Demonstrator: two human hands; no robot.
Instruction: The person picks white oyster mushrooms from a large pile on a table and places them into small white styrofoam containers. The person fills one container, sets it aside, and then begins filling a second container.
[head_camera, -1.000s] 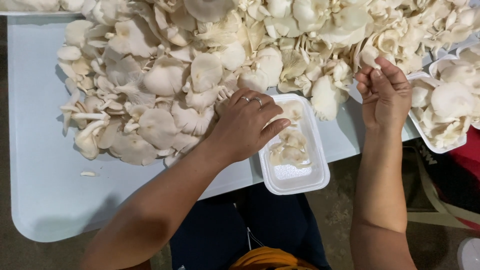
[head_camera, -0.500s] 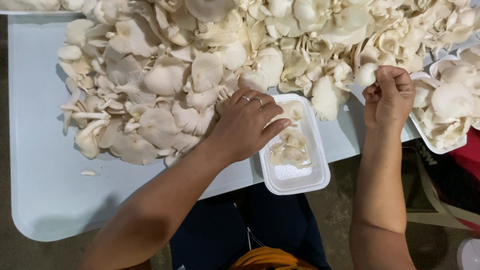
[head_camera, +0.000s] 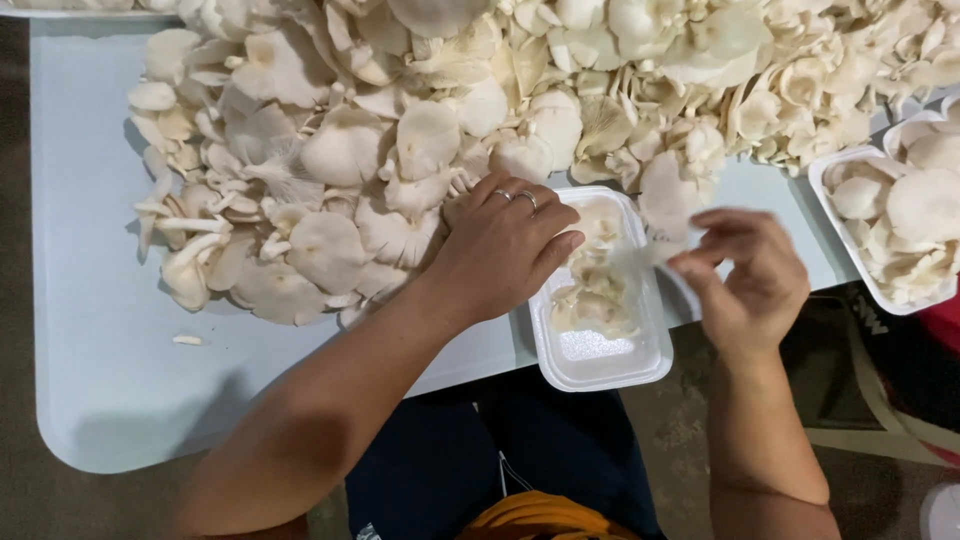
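A white foam tray (head_camera: 604, 372) sits at the near edge of the pale blue table (head_camera: 95, 330) and holds a few oyster mushroom pieces (head_camera: 596, 290). My left hand (head_camera: 500, 245), with two rings, lies over the tray's left rim and holds it in place. To the tray's right, my right hand (head_camera: 748, 278) hovers with its fingers pinched on a blurred pale mushroom piece (head_camera: 655, 250), just above the right rim. Behind both hands, a big heap of oyster mushrooms (head_camera: 420, 130) covers the table.
A second foam tray (head_camera: 872, 292), full of mushrooms, stands at the right table edge. A small mushroom scrap (head_camera: 187, 340) lies alone on the left of the table. Below the table edge are my dark trousers (head_camera: 440, 450) and the floor.
My right hand closed on a mushroom at the heap's edge, then came down and left to the tray with it. The left hand and the tray stayed still.
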